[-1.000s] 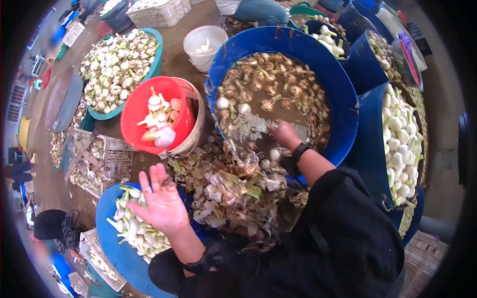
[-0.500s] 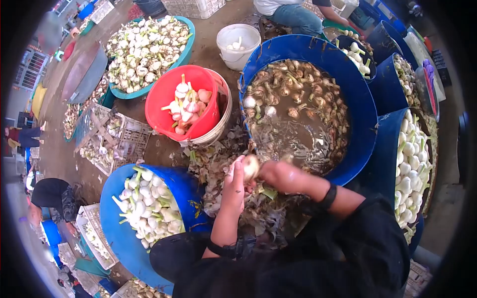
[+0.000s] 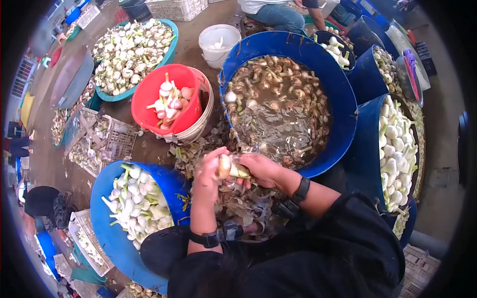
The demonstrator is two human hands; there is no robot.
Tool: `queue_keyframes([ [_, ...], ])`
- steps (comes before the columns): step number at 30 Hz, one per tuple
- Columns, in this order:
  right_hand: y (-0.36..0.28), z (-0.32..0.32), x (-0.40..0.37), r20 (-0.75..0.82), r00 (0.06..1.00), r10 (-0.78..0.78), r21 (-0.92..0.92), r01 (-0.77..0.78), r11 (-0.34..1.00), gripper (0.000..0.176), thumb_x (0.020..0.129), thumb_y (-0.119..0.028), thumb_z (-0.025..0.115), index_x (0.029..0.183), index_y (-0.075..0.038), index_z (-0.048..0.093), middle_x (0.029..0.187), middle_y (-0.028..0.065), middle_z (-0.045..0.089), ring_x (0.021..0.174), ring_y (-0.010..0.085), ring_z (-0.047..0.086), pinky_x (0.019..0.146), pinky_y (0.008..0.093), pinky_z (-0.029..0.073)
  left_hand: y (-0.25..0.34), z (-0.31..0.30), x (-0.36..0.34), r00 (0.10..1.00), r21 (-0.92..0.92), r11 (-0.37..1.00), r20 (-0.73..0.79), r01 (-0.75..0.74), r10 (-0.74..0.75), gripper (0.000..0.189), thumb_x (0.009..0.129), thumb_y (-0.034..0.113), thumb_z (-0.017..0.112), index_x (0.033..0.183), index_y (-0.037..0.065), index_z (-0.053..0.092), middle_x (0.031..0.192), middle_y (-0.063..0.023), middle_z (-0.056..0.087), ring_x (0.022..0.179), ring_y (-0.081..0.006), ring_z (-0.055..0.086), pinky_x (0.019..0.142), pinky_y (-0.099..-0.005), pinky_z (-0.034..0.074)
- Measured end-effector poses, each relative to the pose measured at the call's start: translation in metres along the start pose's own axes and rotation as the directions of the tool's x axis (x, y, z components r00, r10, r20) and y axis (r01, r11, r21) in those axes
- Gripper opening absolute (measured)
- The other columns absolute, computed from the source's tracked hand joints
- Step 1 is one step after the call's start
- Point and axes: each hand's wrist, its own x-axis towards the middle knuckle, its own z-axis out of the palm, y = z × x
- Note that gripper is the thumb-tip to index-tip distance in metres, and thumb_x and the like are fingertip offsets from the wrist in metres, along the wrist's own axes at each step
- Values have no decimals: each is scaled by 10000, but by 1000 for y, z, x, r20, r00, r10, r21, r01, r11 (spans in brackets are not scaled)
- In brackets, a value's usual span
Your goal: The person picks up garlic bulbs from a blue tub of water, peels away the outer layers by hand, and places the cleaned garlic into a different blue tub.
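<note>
Between my two hands is a garlic bulb (image 3: pixel 224 168) with a short pale-green stem pointing right. My left hand (image 3: pixel 204 179) has its fingers curled around the bulb end. At the stem side, my right hand (image 3: pixel 262 167) is closed with its fingers on the garlic. Loose garlic skins (image 3: pixel 242 201) lie in a heap below both hands. Just beyond them stands a big blue tub (image 3: pixel 343 111), holding murky water and many brown, unpeeled garlic bulbs. Part of the bulb is hidden by my fingers.
A tilted blue tub (image 3: pixel 174 186) of white garlic stands left, another blue tub (image 3: pixel 365 144) right. A red bucket (image 3: pixel 140 107) with garlic sits in a white pail. Behind are a white bucket (image 3: pixel 214 57), a teal basin (image 3: pixel 175 37) and a seated person (image 3: pixel 276 20).
My right hand, blurred and apart from the bulb before, is now against the garlic's stem side. Both hands appear further left; the whole view has shifted slightly left too.
</note>
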Motion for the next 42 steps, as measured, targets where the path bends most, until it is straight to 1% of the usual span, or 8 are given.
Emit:
queue_keyframes([
  [4, 15, -13, 6, 189, 666, -721, -797, 533, 283, 263, 822, -189, 577, 676, 27, 541, 561, 141, 504, 499, 141, 502, 444, 354, 362, 12, -1, -1, 961, 638, 728, -77, 252, -266, 518, 770, 96, 603, 1241, -2, 412, 1133, -157, 514, 1001, -195, 525, 856, -336, 421],
  [11, 2, -31, 16, -89, 996, 8, 87, 0, 996, 135, 849, -117, 531, 761, -28, 581, 726, 26, 594, 605, 120, 565, 465, 264, 454, 2, 11, -12, 795, 860, -192, 510, -472, 329, 427, 722, 21, 608, 1137, -2, 513, 1169, -168, 500, 1093, -236, 487, 923, -347, 377],
  [16, 0, 2, -12, 15, 911, -412, 115, 408, 906, 127, 879, -139, 494, 851, -42, 571, 743, 32, 587, 720, 179, 570, 687, 310, 467, -17, -6, 0, 918, -3, 974, -336, -227, 213, 241, 847, 73, 551, 1066, -18, 509, 1116, -114, 551, 958, -189, 566, 815, -301, 474],
  [25, 63, -23, -7, 446, 859, -251, -891, 400, -215, 291, 749, -265, 628, 948, -54, 612, 910, 127, 618, 829, 301, 582, 708, 354, 480, 13, -18, -7, 746, -78, 992, -666, -98, 22, 401, 838, 466, 523, 933, 81, 579, 792, -16, 616, 572, -71, 524, 463, -195, 359],
  [31, 4, 48, -19, 99, 725, -682, -691, 543, 478, 281, 733, -203, 649, 944, -31, 577, 778, 120, 610, 777, 289, 583, 698, 364, 470, 14, -18, -9, 880, -374, 928, -441, -2, -175, 306, 846, 410, 492, 932, 128, 571, 818, -3, 613, 645, -99, 558, 497, -224, 409],
  [37, 11, 22, 34, 259, 467, -845, -644, 736, 209, 96, 739, -72, 569, 810, -23, 610, 736, 100, 616, 660, 240, 598, 576, 304, 473, 40, -61, -40, 766, -582, 652, -643, -486, -2, 435, 851, 496, 433, 869, 79, 554, 621, 0, 514, 369, -64, 309, 337, -166, 280],
  [39, -24, -13, 39, -250, 870, -424, -431, 293, 854, 138, 769, -76, 484, 785, -19, 608, 655, 76, 594, 598, 219, 595, 565, 315, 468, 78, -66, -68, 542, -394, 522, -824, -757, 163, 528, 850, 602, 309, 632, 136, 426, 504, 16, 347, 367, -95, 261, 367, -218, 237],
  [42, -43, -90, 89, -416, 811, -412, -568, 122, 814, 319, 812, -265, 450, 873, -2, 620, 663, 102, 601, 555, 220, 579, 574, 355, 475, 79, -53, -70, 625, -376, 701, -770, -607, 129, 471, 851, 559, 382, 602, 159, 374, 502, 22, 321, 394, -95, 285, 415, -222, 245],
])
